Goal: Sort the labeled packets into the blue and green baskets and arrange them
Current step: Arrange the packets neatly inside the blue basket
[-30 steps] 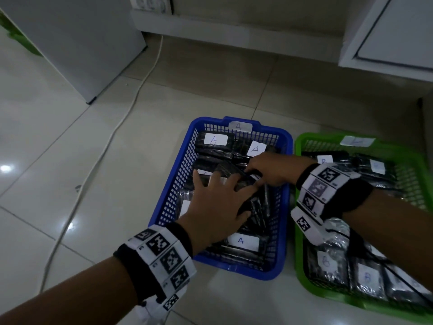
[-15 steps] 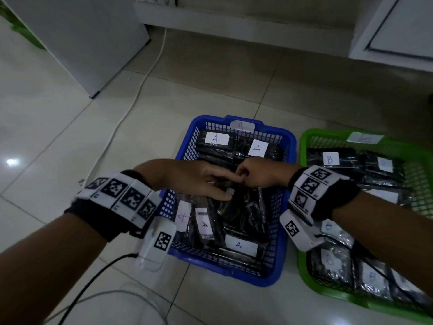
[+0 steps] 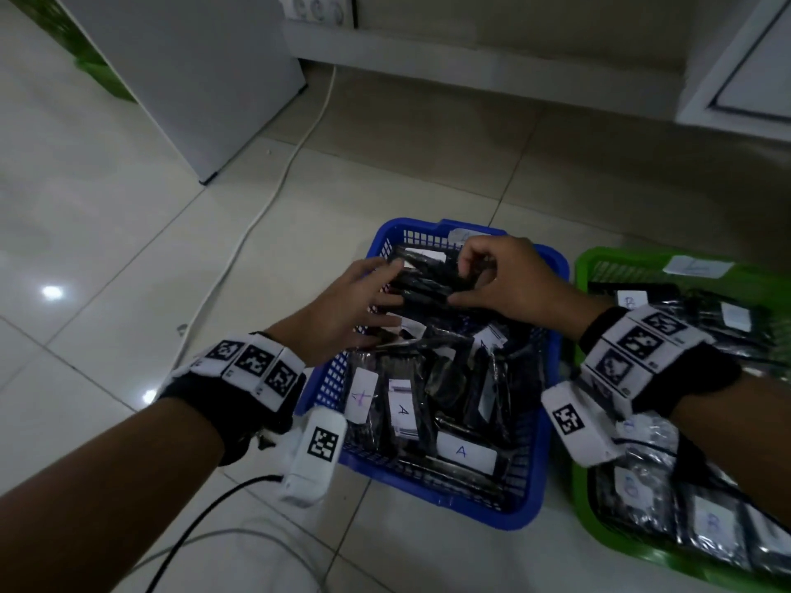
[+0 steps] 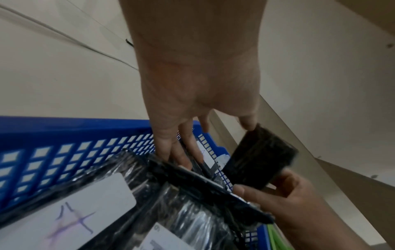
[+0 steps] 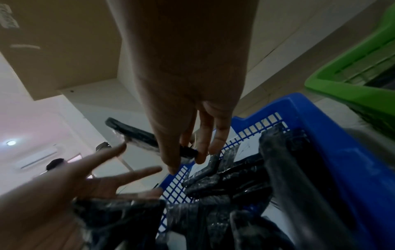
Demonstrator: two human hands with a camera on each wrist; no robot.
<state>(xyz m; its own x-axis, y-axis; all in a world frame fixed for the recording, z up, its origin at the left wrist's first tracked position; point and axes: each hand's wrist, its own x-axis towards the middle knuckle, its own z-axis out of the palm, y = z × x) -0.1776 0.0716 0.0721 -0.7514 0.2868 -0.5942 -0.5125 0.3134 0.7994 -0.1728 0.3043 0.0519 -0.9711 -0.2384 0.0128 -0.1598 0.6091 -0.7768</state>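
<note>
**Right hand lifts a black packet over the blue basket**

Right hand (image 3: pixel 509 284) has its grip curled on a black packet (image 3: pixel 428 278), thumb below and fingers over the top, holding it just above the far end of the blue basket (image 3: pixel 530 498). Left hand (image 3: pixel 342 312) is released: fingers straight and spread, tips touching the near end of that same packet and the packets beneath it, nothing pinched.

- Blue basket: full of black film-wrapped packets with white "A" labels (image 3: pixel 464 451), several standing on edge, others lying loose and crossed.
- Green basket (image 3: pixel 582 520) touches the blue one on its right; its packets carry "B" labels and lie flatter.
- Both baskets sit on the tiled floor (image 3: pixel 128 250); a white cable (image 3: pixel 274 186) runs past on the left.

Handling, judged: packets look light and fairly stiff, but the glossy wrap is probably slippery. Best taken across the short sides near one end, as the right hand does, then slid in on edge beside the upright ones. Sorting looks done; this reads as arranging.
</note>
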